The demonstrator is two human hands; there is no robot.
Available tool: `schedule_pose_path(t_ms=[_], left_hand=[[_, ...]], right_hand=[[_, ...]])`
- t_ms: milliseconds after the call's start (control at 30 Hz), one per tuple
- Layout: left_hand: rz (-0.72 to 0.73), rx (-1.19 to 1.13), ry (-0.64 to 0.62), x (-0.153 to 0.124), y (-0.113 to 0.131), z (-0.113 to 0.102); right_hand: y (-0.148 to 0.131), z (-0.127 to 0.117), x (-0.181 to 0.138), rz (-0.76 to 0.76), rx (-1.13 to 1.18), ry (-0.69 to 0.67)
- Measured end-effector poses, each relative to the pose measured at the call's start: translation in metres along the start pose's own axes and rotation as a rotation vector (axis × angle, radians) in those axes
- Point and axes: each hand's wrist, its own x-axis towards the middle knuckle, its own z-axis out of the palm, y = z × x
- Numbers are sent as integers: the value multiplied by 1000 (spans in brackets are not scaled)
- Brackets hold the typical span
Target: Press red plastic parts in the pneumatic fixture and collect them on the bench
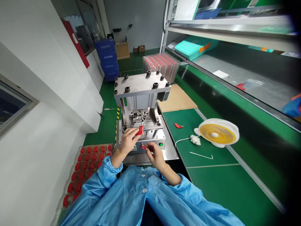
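My left hand (128,139) is closed on a red plastic part (140,130) with a thin metal shaft pointing up and away from me. It is held at the front of a metal press fixture (143,84), just short of the small metal clamp block (138,116) on the ribbed bed. My right hand (155,155) hovers by the fixture's front panel with fingers loosely curled and apart, and nothing shows in it. Close to its fingertips is a red button (143,147); a green button (161,144) sits to the right.
At lower left lies a clear tray (78,147) of red parts. On the green table at right are another red part (178,126), a white-and-yellow fan (216,133) and a hex key (201,155). Behind the press are cardboard (177,99) and stacked clear trays (161,64).
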Motion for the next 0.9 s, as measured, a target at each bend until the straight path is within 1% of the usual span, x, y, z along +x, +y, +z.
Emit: schedule_pose_path(t_ms=[100, 167, 267, 333, 533, 700, 800, 900], left_hand=[[-35, 131, -51, 24, -16, 3], [-60, 188, -94, 36, -26, 8], [-104, 245, -128, 44, -36, 18], [-133, 265, -113, 45, -40, 24], [-166, 256, -16, 41, -43, 38], [-269, 302, 78, 47, -44, 44], [-263, 316, 44, 51, -42, 43], [-249, 325, 10, 55, -40, 41]], right_hand=[[13, -15, -3, 51, 24, -44], [21, -26, -6, 80, 26, -46], [31, -40, -8, 118, 17, -41], [37, -47, -8, 143, 18, -47], [50, -62, -6, 183, 25, -42], [60, -70, 0, 219, 46, -49], [71, -74, 3, 247, 36, -25], [90, -79, 5, 356, 20, 22]])
